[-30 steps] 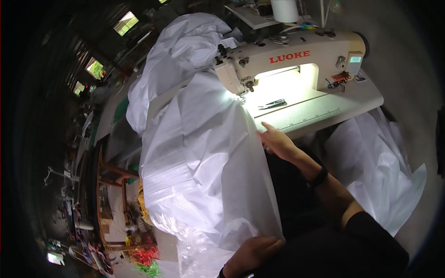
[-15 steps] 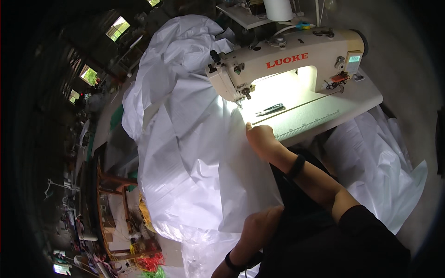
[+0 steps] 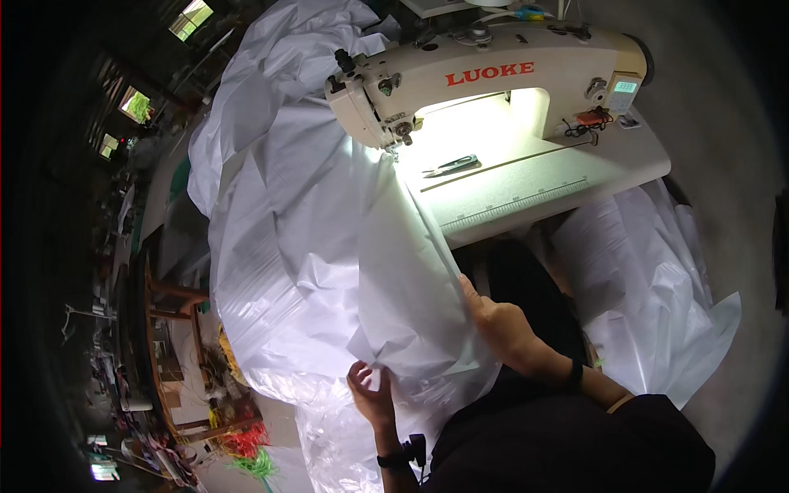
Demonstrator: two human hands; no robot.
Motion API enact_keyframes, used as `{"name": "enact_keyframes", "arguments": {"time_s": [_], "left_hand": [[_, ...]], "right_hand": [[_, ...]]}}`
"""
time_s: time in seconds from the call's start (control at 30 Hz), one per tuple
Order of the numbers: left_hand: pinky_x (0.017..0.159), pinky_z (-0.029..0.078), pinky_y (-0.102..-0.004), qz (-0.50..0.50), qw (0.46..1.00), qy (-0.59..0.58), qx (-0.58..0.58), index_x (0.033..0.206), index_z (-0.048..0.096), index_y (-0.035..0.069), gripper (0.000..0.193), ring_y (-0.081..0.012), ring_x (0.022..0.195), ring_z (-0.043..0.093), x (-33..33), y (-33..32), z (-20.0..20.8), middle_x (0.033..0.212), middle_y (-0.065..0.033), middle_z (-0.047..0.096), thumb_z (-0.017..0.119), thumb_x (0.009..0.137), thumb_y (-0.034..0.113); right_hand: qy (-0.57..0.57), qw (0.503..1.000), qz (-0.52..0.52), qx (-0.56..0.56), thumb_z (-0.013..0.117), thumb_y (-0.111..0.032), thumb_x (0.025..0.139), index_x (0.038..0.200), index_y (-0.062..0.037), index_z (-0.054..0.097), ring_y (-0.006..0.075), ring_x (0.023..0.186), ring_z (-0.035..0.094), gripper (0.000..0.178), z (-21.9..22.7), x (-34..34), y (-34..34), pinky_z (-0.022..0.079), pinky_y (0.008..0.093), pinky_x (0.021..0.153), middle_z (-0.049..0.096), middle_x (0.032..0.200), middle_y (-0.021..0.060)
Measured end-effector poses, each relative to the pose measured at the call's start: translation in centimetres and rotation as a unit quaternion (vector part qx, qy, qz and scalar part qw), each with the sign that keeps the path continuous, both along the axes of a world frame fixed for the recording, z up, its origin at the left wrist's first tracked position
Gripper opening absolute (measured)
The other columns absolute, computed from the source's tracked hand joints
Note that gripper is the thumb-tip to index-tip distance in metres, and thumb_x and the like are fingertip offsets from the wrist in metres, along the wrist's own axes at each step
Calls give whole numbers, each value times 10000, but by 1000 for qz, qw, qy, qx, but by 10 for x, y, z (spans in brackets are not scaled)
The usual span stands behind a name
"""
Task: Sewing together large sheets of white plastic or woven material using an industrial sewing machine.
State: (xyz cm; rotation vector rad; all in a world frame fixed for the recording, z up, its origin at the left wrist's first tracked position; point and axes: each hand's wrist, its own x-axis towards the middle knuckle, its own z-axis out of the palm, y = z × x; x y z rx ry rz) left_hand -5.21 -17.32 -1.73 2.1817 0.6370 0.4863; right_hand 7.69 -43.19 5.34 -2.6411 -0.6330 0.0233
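Observation:
A large white plastic-like sheet (image 3: 288,214) lies in crumpled folds to the left of the sewing machine (image 3: 493,74) and runs under its needle area. My right hand (image 3: 508,333) is closed on the sheet's right edge, between the machine bed and my lap, with the edge stretched up to the needle. Lower down, my left hand (image 3: 374,398) pinches the sheet with curled fingers at a folded corner. Dark thread snips (image 3: 452,166) lie on the lit machine bed (image 3: 526,193), away from both hands.
More white sheeting (image 3: 649,287) hangs below the bed at the right. Clear film (image 3: 329,427) lies below the left hand. A wooden frame (image 3: 177,300) stands at the left, with red strands (image 3: 246,440) and green strands (image 3: 256,464) near its foot.
My right hand has moved from beside the needle down along the sheet's edge toward me. My left hand has shifted left to a fold. The whole view has moved slightly.

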Motion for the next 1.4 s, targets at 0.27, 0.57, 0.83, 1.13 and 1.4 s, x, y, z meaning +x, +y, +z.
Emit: {"name": "enact_keyframes", "arguments": {"time_s": [0.27, 0.57, 0.83, 1.13, 1.4], "left_hand": [[893, 489, -385, 49, 841, 64, -535, 1327, 457, -17, 439, -236, 1054, 574, -29, -28, -127, 1212, -152, 573, 585, 929, 117], [925, 411, -366, 224, 944, -243, 3, 1061, 502, -66, 292, -252, 935, 490, -4, 48, 25, 1014, -155, 530, 467, 1028, 222], [816, 419, -314, 142, 942, -300, 43, 964, 500, -53, 229, -200, 813, 461, 103, 77, 97, 895, -101, 519, 488, 1021, 169], [758, 416, -257, 36, 935, -348, 50, 947, 509, -11, 115, -126, 778, 464, 189, 94, 112, 863, -34, 501, 529, 994, 92], [724, 437, -251, 17, 959, -275, 63, 902, 517, -18, 105, -120, 759, 468, 218, 105, 94, 845, -42, 515, 567, 960, 54]], "right_hand": [[2, 1000, 14, 11, 549, 35, 795, 1458, 52, 305, 253, 555, 629, 707, 8, -3, -1, 524, 336, 496, 599, 759, 133], [-12, 999, 37, -13, 556, 14, 755, 1403, 128, 337, 239, 529, 628, 694, 9, 11, 24, 501, 339, 461, 609, 661, 117], [-41, 996, 6, -79, 515, -41, 812, 1362, 117, 428, 240, 525, 642, 579, 0, 82, 62, 502, 369, 453, 636, 625, 77], [11, 1000, -18, 16, 454, -75, 945, 1254, 124, 491, 346, 752, 689, 369, 13, 166, 69, 546, 410, 612, 681, 796, 196], [-16, 999, -30, 9, 489, -34, 906, 1198, 28, 579, 316, 705, 692, 312, 6, 159, 59, 549, 388, 590, 684, 756, 150]]}}
